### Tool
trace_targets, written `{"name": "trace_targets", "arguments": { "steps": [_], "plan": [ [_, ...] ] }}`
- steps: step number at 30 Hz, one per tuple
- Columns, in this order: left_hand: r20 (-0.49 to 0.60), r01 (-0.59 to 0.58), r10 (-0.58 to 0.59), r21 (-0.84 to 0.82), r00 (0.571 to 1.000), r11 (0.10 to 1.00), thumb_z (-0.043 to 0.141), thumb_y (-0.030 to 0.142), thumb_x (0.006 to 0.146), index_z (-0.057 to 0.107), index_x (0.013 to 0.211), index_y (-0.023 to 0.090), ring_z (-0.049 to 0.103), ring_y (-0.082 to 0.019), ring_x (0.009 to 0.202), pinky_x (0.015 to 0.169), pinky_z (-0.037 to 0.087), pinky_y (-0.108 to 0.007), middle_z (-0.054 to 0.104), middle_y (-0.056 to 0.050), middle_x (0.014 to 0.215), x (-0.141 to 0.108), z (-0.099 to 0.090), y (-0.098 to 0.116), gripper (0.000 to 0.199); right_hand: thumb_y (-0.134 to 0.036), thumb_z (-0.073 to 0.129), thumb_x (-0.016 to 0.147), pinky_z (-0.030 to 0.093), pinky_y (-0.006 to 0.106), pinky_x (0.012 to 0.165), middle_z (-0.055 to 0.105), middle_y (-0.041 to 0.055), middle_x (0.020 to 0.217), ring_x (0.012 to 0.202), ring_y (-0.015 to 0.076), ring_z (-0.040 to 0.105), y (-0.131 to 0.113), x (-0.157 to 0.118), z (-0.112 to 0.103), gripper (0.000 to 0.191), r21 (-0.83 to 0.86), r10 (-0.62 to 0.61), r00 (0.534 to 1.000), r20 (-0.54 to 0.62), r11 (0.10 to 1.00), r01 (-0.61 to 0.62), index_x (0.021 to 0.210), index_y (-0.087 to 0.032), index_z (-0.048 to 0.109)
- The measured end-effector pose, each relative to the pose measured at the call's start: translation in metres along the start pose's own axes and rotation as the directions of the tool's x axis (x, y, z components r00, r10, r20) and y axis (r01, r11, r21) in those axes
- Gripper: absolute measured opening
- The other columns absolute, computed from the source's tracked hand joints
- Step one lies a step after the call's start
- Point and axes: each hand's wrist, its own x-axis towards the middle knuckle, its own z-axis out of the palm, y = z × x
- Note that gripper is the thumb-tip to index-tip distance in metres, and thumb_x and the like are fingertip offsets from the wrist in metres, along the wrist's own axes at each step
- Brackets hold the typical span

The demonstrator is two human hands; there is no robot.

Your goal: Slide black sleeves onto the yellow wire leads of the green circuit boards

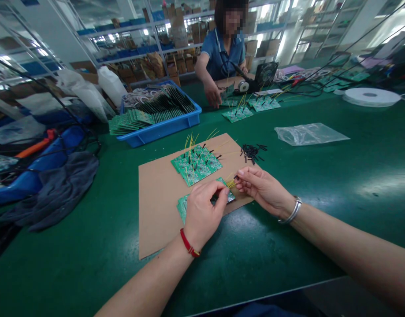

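A green circuit board (pixel 182 207) lies on the cardboard sheet (pixel 156 211), partly covered by my left hand (pixel 204 209). That hand is closed, thumb and forefinger pinching at the thin yellow wires (pixel 231 183) that rise from the board. Just right of it, my right hand (pixel 263 189) pinches a short black tube (pixel 235 177) by the wire ends. Whether a wire is inside the tube is too small to tell. Behind my hands sits a group of circuit boards (pixel 197 165) with yellow wires and black tubes standing up. A pile of short black tubes (pixel 251 152) lies beyond my right hand.
A blue bin (pixel 162 127) full of upright boards stands at back left. A clear plastic bag (pixel 310 133) and a white reel (pixel 370 97) lie to the right. Dark cloth (pixel 57 189) is at left. Across the table, a co-worker (pixel 222 53) reaches toward more wired boards (pixel 238 113).
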Motion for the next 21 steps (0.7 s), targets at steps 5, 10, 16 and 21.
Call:
{"name": "trace_targets", "arguments": {
  "steps": [5, 10, 16, 21],
  "plan": [
    [-0.020, 0.017, -0.017, 0.002, 1.000, 1.000, 0.052, 0.023, 0.090, 0.062, 0.081, 0.020, 0.060, -0.015, 0.077, 0.075, 0.043, -0.028, 0.066, 0.000, 0.080, 0.0001, 0.0000, -0.0003, 0.014, -0.035, 0.080, 0.064, 0.043, 0.017, 0.054, 0.060, -0.0038, 0.060, 0.054, 0.0045, 0.053, 0.0007, 0.0002, 0.0000, 0.026, -0.007, -0.017, 1.000, 0.004, 1.000, 0.017, 0.067, -0.016, 0.063],
    [-0.010, 0.032, -0.032, 0.002, 0.999, 0.999, 0.050, 0.025, 0.090, 0.061, 0.081, 0.020, 0.060, -0.016, 0.076, 0.073, 0.044, -0.028, 0.066, -0.001, 0.078, 0.0005, -0.0003, -0.0008, 0.016, -0.037, 0.080, 0.062, 0.043, 0.018, 0.053, 0.060, -0.0032, 0.061, 0.054, 0.0052, 0.052, 0.0006, 0.0003, 0.0005, 0.029, -0.022, -0.014, 1.000, -0.004, 1.000, 0.014, 0.066, -0.016, 0.061],
    [-0.011, 0.034, -0.034, 0.006, 0.999, 0.999, 0.051, 0.024, 0.090, 0.061, 0.081, 0.020, 0.060, -0.015, 0.077, 0.073, 0.044, -0.028, 0.065, 0.000, 0.078, 0.0001, 0.0002, -0.0018, 0.014, -0.037, 0.080, 0.064, 0.043, 0.018, 0.054, 0.060, -0.0032, 0.061, 0.054, 0.0053, 0.053, 0.0014, 0.0008, -0.0006, 0.027, -0.022, -0.018, 1.000, -0.006, 1.000, 0.017, 0.067, -0.017, 0.062],
    [-0.024, 0.016, -0.016, 0.011, 1.000, 1.000, 0.051, 0.024, 0.090, 0.061, 0.080, 0.020, 0.060, -0.015, 0.077, 0.075, 0.043, -0.029, 0.066, 0.000, 0.078, 0.0004, 0.0003, -0.0010, 0.015, -0.036, 0.080, 0.063, 0.044, 0.019, 0.058, 0.063, -0.0025, 0.062, 0.057, 0.0057, 0.055, 0.0020, 0.0001, 0.0007, 0.026, -0.012, -0.013, 1.000, 0.003, 1.000, 0.013, 0.068, -0.016, 0.064]
  ]
}}
